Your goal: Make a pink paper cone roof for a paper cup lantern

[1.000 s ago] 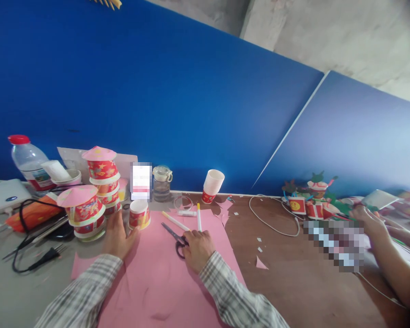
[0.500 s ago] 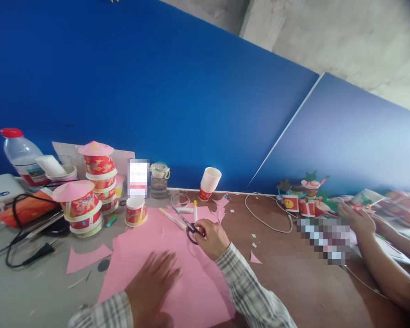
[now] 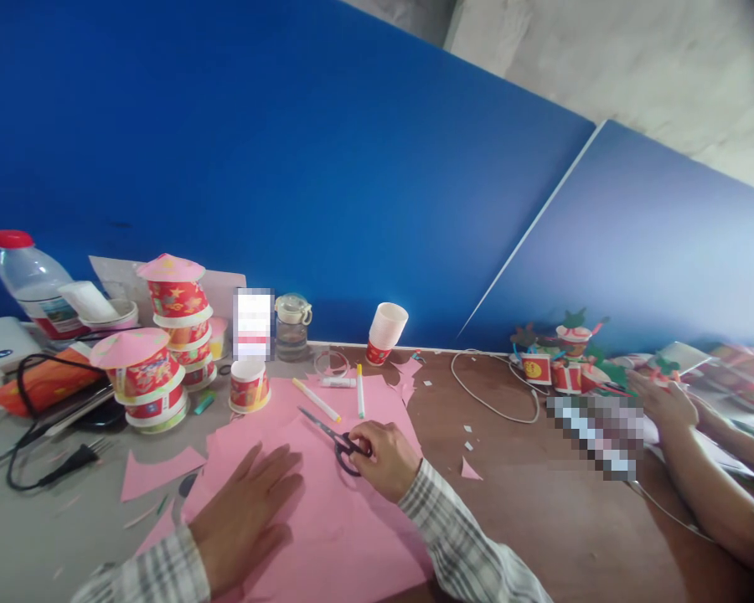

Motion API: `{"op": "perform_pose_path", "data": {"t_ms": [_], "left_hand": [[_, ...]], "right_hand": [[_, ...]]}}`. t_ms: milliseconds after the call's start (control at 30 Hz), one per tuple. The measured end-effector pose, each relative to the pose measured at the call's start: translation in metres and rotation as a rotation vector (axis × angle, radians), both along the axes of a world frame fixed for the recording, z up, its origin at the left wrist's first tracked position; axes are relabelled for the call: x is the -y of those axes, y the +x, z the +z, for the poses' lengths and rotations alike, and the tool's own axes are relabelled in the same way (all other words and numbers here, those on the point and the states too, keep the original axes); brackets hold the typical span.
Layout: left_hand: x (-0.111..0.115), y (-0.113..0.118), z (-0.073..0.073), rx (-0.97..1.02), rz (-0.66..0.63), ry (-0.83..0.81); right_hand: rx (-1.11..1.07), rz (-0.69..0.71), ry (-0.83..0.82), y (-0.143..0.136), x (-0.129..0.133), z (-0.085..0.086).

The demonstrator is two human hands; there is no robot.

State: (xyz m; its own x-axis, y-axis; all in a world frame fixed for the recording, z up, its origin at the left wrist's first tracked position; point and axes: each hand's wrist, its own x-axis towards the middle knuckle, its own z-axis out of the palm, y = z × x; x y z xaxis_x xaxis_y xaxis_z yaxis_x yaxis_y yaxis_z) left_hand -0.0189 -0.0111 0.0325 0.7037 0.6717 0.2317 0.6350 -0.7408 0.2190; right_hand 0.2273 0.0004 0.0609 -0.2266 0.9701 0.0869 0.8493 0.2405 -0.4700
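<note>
A large sheet of pink paper [image 3: 352, 536] lies on the table before me. My left hand [image 3: 245, 515] rests on its left part, palm down with the fingers spread. Over the middle of the sheet, my right hand [image 3: 383, 459] grips the black handles of a pair of scissors [image 3: 327, 431], whose blades point up and left. Two yellow-tipped markers, one slanted [image 3: 317, 400] and one upright in view [image 3: 360, 392], lie beyond the blades. Near them is a white tube [image 3: 338, 383]. A red paper cup [image 3: 250, 387] stands at the sheet's far left corner.
Left are stacked red cups with pink cone tops [image 3: 138, 377], a bottle [image 3: 34, 289] and a black plug [image 3: 72, 465]. Behind stand a glass jar [image 3: 292, 327] and stacked cups [image 3: 386, 332]. Right are a cable [image 3: 496, 410], paper scraps [image 3: 470, 470] and another person's hands [image 3: 669, 406].
My left hand has slid left across the pink paper. The scissors in my right hand have come closer to me, away from the markers. The view has shifted slightly.
</note>
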Motion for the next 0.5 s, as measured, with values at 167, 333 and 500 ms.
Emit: {"op": "perform_pose_path", "data": {"t_ms": [167, 333, 500], "left_hand": [[0.003, 0.008, -0.01, -0.034, -0.032, -0.001], [0.007, 0.01, -0.018, 0.02, -0.017, 0.077], [0.02, 0.025, -0.015, -0.028, -0.153, 0.087]], "right_hand": [[0.103, 0.025, -0.023, 0.002, 0.001, -0.014], [0.194, -0.009, -0.014, 0.008, -0.004, -0.021], [0.243, -0.029, -0.012, 0.009, -0.006, -0.022]]}}
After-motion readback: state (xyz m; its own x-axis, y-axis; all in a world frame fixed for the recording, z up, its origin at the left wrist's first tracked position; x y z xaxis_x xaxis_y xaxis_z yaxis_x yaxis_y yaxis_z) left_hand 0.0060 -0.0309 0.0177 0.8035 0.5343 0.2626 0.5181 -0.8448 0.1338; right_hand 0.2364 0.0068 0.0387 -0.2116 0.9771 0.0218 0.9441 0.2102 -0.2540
